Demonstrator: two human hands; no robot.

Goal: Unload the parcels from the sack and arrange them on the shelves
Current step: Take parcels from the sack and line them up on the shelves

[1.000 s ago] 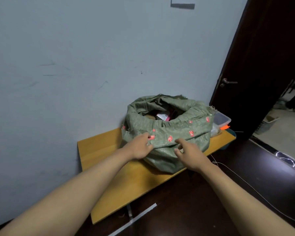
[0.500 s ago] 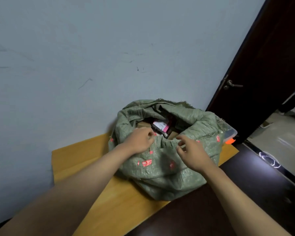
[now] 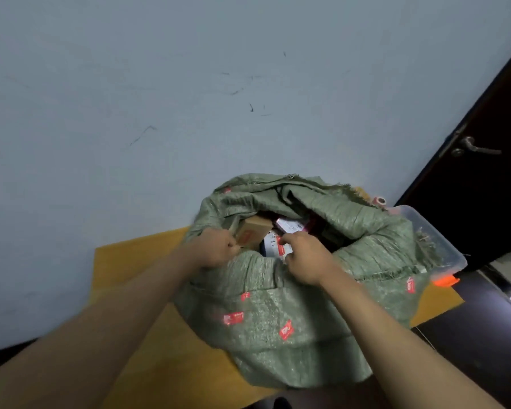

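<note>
While both hands' fingers clench the sack (image 3: pixel 278 320) rim, clear bin (image 3: pixel 437 246) behind, dark door (image 3: pixel 484 187) right

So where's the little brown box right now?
The brown box sits inside the green sack's open mouth, on its left side, just beyond the left hand gripping the rim.
</note>
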